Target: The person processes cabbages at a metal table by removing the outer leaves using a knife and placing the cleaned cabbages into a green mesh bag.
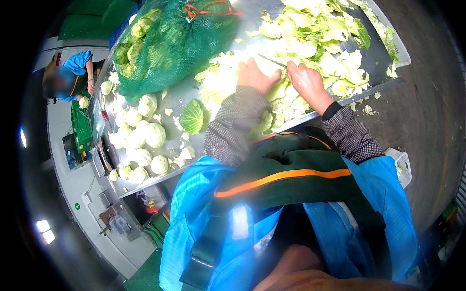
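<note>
Both of my hands are over a metal table heaped with pale cabbage leaves. My left hand (256, 76) grips a cabbage (265, 64), whose outline is washed out by glare. In my right hand (305, 80) is a knife (271, 60), its thin dark blade pointing left towards that cabbage. Loose cabbage leaves (287, 105) lie beneath and between my wrists. One green cabbage leaf (192, 117) rests on the metal to the left of my left forearm.
Beyond my hands lies a green mesh sack (171, 51) of cabbages. Trimmed cabbage heads (154, 135) and a red-handled tool (105, 115) are at left. A leaf pile (320, 27) spreads far right, beside a white crate (402, 51). A co-worker (78, 74) leans at the table's far-left end.
</note>
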